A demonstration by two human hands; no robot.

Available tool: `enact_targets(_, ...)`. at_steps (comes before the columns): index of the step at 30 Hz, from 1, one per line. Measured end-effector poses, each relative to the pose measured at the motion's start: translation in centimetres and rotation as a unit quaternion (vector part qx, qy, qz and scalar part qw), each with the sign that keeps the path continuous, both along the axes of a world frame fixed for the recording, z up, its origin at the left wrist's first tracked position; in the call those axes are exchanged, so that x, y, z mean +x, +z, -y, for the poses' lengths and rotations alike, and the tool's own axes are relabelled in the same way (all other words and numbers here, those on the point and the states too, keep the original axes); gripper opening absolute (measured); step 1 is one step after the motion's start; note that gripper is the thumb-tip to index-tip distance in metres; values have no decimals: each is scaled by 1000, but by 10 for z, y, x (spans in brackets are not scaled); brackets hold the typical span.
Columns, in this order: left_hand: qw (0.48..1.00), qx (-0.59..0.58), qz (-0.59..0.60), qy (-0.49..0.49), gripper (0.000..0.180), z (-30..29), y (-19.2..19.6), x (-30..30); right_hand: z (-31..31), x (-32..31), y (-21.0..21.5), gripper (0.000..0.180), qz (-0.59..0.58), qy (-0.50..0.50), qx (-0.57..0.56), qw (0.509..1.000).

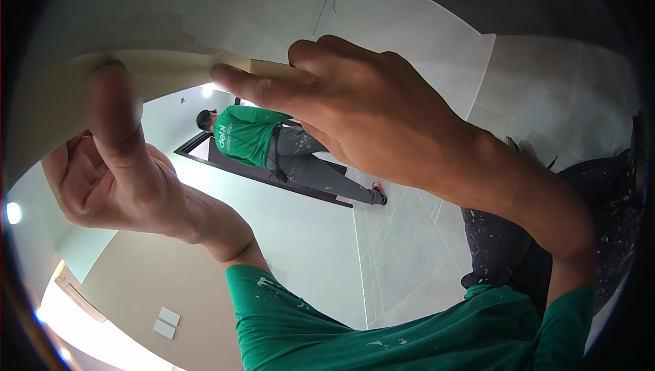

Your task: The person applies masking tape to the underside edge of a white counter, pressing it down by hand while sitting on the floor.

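Both of my hands are raised to a pale beige edge band (160, 64) that curves under a grey-white surface. My left hand (126, 176) is at the left, palm partly showing. One digit stretches up to the band, its tip blurred, while the other fingers curl loosely; nothing shows in the palm. My right hand (368, 95) reaches across from the right, back of the hand showing. Its index finger lies along the band, with the tip touching it, and the other fingers are folded. A short pale strip (273, 69) runs beside that finger; whatever the folded fingers hold is hidden.
Beyond my arms, a person in a green shirt (242, 136) and grey trousers stands turned away near a dark-framed opening (273, 181). Grey tiles (402, 248) cover the floor. White switch plates (167, 323) are on the beige wall at lower left.
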State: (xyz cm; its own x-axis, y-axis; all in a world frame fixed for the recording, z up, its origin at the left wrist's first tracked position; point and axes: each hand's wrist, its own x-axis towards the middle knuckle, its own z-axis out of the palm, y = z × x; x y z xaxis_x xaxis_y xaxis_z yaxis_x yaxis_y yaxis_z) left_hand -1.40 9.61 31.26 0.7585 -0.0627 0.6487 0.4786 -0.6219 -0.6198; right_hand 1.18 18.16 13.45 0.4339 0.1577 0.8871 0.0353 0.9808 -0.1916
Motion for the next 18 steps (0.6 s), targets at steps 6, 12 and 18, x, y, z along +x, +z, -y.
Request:
enact_targets(6, 1000, -2, 9, -4, 34, 0, 2, -1, -1, 1, 2, 40, 6, -16, -1, 1000)
enact_targets(12, 1000, 22, -5, 15, 55, -10, -12, -11, -1, -1, -2, 56, 23, -5, 4, 1000)
enact_targets(18, 996, -43, -2, 82, 60, -25, -17, -57, -5, -10, -9, 63, 38, 18, 7, 999)
